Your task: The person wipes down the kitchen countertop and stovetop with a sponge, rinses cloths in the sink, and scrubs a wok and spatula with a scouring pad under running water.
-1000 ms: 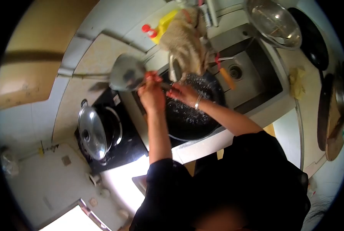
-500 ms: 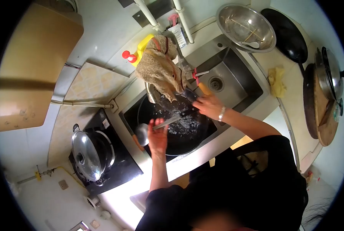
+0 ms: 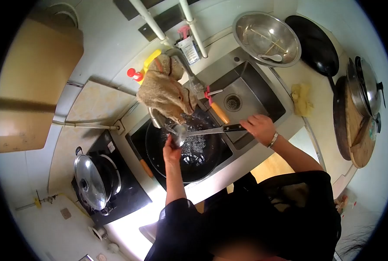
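Gripping the ladle (image 3: 209,131) by its black handle (image 3: 233,128), the right hand (image 3: 258,129) leaves the metal head (image 3: 181,132) out over the black pan (image 3: 158,150) in the sink (image 3: 268,89). Left hand (image 3: 172,153) is against that head, probably steadying it, but can't tell if that grip's closed tbh.

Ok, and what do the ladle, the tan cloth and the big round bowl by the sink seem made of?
Ladle: probably stainless steel, going by its grey shine; the black handle end could be plastic or wood.
Tan cloth: likely terry fabric, matte and fuzzy; cotton or synthetic, I can't tell.
Round bowl: apparently polished stainless steel, given its bright highlights.
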`<state>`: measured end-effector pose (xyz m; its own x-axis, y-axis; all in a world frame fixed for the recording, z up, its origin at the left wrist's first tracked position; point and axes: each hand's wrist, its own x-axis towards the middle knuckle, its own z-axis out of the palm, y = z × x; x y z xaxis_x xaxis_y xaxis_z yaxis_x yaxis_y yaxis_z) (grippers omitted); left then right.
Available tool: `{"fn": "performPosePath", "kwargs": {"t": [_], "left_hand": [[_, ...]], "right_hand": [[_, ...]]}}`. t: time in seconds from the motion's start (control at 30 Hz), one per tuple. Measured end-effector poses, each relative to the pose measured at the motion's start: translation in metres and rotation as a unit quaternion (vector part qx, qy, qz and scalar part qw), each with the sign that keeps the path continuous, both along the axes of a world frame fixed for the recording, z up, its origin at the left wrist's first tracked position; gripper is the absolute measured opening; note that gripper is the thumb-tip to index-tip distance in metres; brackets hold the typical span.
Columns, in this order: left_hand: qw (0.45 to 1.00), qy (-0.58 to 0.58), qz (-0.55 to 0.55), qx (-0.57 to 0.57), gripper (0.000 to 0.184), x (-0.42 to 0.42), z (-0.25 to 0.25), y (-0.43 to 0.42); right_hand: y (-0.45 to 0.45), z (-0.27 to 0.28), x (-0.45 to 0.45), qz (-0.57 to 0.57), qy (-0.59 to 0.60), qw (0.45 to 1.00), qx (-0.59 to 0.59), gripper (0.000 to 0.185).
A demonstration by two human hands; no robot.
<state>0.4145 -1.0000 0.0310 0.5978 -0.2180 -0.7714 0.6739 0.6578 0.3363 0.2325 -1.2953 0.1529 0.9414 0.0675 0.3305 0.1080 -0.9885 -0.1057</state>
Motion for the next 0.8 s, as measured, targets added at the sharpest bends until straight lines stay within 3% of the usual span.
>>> {"fn": "performPosePath", "kwargs": {"t": [0.1,0.17,0.2,0.23,0.3,0.33,0.5,0.63,0.8], "left_hand": [[0.997,0.012,-0.077,0.024,0.021,0.004,0.006,0.013],[0.994,0.053,-0.03,0.086,0.021,-0.003,-0.012,0.018],[0.997,0.069,0.013,0.002,0.024,-0.002,-0.023,0.025],[0.998,0.069,0.015,0.0,0.024,-0.003,-0.03,0.032],[0.992,0.051,-0.026,-0.109,0.025,-0.008,-0.042,0.04],[0.998,0.043,-0.024,-0.025,0.025,-0.013,-0.024,0.027],[0.995,0.024,-0.093,0.012,0.027,-0.026,-0.028,0.043],[0.987,-0.005,-0.147,0.068,0.028,-0.044,-0.035,0.06],[0.979,0.011,-0.159,0.126,0.027,-0.068,-0.032,0.08]], "right_hand": [[-0.003,0.009,0.0,0.004,0.001,1.0,-0.004,0.023],[-0.017,0.012,-0.009,0.008,-0.008,1.0,-0.01,0.023],[-0.027,0.014,-0.016,0.016,-0.018,1.0,-0.021,0.023],[-0.036,0.023,-0.024,0.006,-0.009,1.0,-0.027,0.023],[-0.055,0.04,-0.044,-0.034,0.001,0.999,-0.035,0.021],[-0.065,0.045,-0.054,-0.063,0.002,0.997,-0.035,0.02],[-0.125,0.048,-0.094,-0.246,-0.062,0.966,0.049,0.033],[-0.191,0.036,-0.08,-0.341,-0.128,0.931,0.003,0.033],[-0.273,0.007,-0.009,-0.474,0.029,0.878,-0.065,0.034]]}}
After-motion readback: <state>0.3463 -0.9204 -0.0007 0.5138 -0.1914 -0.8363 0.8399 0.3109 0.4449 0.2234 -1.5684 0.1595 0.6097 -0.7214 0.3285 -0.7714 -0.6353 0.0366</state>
